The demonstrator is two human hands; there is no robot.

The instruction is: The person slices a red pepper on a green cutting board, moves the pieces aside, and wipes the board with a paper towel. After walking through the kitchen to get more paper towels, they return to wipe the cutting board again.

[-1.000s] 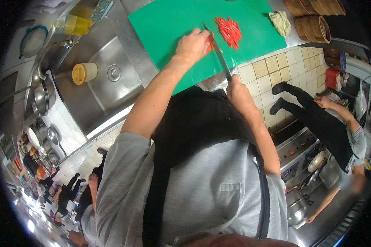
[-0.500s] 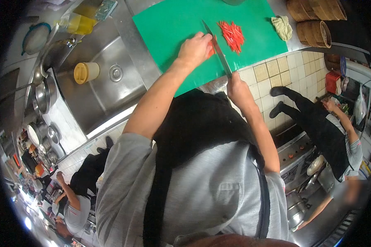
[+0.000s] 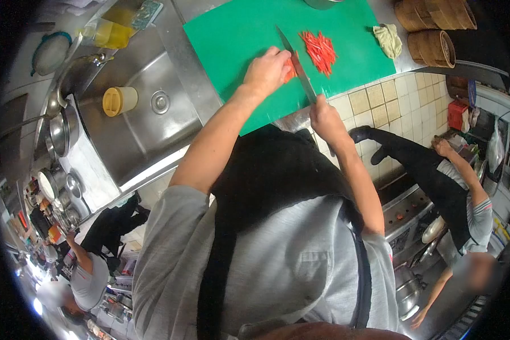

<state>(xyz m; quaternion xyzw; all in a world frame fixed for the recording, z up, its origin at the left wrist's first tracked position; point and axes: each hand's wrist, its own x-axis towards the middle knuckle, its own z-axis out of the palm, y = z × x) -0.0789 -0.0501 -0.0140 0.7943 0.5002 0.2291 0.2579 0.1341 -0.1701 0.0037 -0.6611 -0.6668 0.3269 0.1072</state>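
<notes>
On the green cutting board (image 3: 232,51), my left hand (image 3: 266,71) is closed with its fingertips pressing on an orange-red vegetable piece (image 3: 290,72), mostly hidden beneath them. Wrapped around the handle of a kitchen knife (image 3: 301,69) is my right hand (image 3: 326,117), at the board's near edge. The long blade points away from me and lies against the right side of the piece, close to my left fingers. A pile of thin red strips (image 3: 319,54) rests on the board right of the blade.
A crumpled cloth (image 3: 387,41) lies at the board's right, near wooden steamers (image 3: 432,48). Left is a steel sink (image 3: 147,133) holding a yellow-lidded tub (image 3: 119,102). One co-worker (image 3: 445,181) stands at right by a stove; another (image 3: 93,272) is at lower left.
My right hand and the knife have shifted slightly left and away from me. My left hand has barely moved. Both co-workers have changed posture.
</notes>
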